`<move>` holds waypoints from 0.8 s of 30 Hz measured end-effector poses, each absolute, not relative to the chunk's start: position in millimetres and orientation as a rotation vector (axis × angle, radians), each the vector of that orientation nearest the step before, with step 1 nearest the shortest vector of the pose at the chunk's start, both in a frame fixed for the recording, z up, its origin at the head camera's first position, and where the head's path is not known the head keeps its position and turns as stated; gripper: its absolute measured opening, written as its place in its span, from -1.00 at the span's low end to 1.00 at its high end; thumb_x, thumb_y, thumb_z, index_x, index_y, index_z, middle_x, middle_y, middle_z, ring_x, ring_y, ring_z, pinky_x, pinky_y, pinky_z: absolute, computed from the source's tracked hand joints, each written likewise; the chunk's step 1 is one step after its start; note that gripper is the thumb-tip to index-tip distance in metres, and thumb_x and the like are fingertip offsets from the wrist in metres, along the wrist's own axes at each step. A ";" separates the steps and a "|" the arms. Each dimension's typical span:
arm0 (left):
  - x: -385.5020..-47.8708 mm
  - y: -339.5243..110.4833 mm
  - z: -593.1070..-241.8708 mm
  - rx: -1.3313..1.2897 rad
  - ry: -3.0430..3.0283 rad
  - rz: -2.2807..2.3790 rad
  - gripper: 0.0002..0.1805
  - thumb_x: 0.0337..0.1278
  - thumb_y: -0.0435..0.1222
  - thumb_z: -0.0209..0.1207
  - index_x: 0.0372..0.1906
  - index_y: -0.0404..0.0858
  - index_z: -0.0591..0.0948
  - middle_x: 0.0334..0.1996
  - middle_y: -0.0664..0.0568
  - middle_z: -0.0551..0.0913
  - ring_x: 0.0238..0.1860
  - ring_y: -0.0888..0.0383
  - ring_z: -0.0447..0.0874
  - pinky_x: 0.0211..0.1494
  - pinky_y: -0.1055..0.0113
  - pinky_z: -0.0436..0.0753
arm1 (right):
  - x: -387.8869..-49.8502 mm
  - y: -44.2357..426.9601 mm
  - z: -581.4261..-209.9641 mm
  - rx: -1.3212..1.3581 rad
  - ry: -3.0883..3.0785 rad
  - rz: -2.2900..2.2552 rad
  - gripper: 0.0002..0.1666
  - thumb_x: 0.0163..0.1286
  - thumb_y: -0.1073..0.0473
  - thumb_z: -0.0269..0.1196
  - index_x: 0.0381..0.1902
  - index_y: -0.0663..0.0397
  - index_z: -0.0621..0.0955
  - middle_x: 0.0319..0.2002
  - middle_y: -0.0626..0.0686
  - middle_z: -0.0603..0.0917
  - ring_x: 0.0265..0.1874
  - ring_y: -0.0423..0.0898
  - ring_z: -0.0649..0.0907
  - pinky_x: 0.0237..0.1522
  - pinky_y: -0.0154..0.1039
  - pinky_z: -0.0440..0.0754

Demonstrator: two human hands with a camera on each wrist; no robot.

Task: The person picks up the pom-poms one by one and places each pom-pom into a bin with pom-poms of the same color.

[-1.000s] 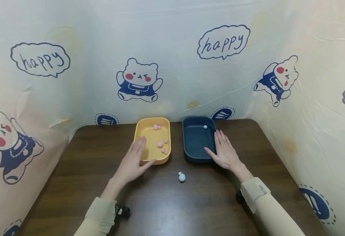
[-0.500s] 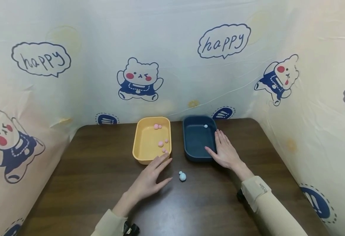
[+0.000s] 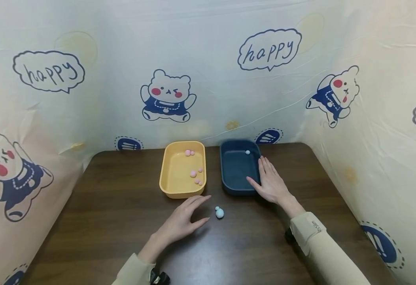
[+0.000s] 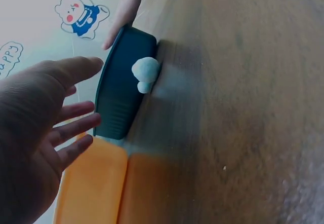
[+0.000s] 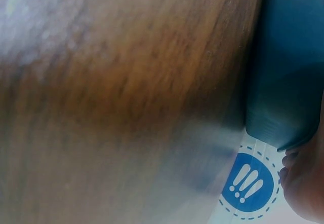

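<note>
A small light-blue clay piece (image 3: 220, 213), one larger ball with a smaller one against it, lies on the table in front of the trays. My left hand (image 3: 179, 223) hovers just left of it, thumb and fingers apart, holding nothing. In the left wrist view a gap shows between those fingers and the clay piece (image 4: 146, 69). My right hand (image 3: 273, 186) rests with straight fingers along the right side of a dark blue tray (image 3: 223, 174), its thumb over the rim. One pale blue ball (image 3: 247, 152) sits inside, near the back.
Left of the dark blue tray stands a yellow tray (image 3: 172, 166) with several pink balls (image 3: 193, 173) in it. Both trays are near the back edge of the brown wooden table (image 3: 115, 221). A printed curtain (image 3: 215, 87) hangs behind and at both sides.
My left hand has moved from the yellow tray's left rim, right and toward me, to beside the light-blue clay piece. My right hand has stayed at the dark blue tray.
</note>
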State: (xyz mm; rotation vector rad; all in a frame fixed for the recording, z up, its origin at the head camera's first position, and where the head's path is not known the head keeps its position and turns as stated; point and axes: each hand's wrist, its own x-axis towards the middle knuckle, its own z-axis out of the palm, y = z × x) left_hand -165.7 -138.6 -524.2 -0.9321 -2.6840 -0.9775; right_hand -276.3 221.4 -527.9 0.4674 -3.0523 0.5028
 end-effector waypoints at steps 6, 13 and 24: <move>-172.2 -134.6 -534.4 -0.859 -2.829 -0.978 -0.27 0.30 -0.19 0.55 0.51 -0.21 0.56 0.36 -0.05 0.68 0.40 0.06 0.66 0.48 0.01 0.69 | -275.7 221.8 -528.1 0.463 -3.060 0.501 0.21 0.68 -0.44 -0.02 0.78 0.37 -0.10 0.82 0.34 -0.12 0.83 0.29 -0.03 0.84 0.24 -0.02; -181.4 -123.9 -543.4 -0.849 -2.872 -0.932 -0.43 0.30 -0.23 0.52 0.35 -0.25 0.63 0.34 -0.05 0.67 0.42 -0.01 0.61 0.49 -0.04 0.66 | -275.8 222.5 -527.6 0.469 -3.039 0.529 0.20 0.69 -0.42 0.01 0.77 0.40 -0.08 0.81 0.37 -0.08 0.82 0.30 0.01 0.83 0.24 0.01; -195.2 -110.6 -551.2 -0.882 -2.846 -0.914 -0.56 0.32 -0.25 0.50 0.22 -0.25 0.70 0.19 -0.03 0.72 0.28 0.01 0.66 0.40 -0.02 0.68 | -276.8 221.7 -530.4 0.482 -3.014 0.537 0.18 0.70 -0.39 0.03 0.76 0.42 -0.05 0.80 0.40 -0.05 0.81 0.33 0.02 0.82 0.28 0.03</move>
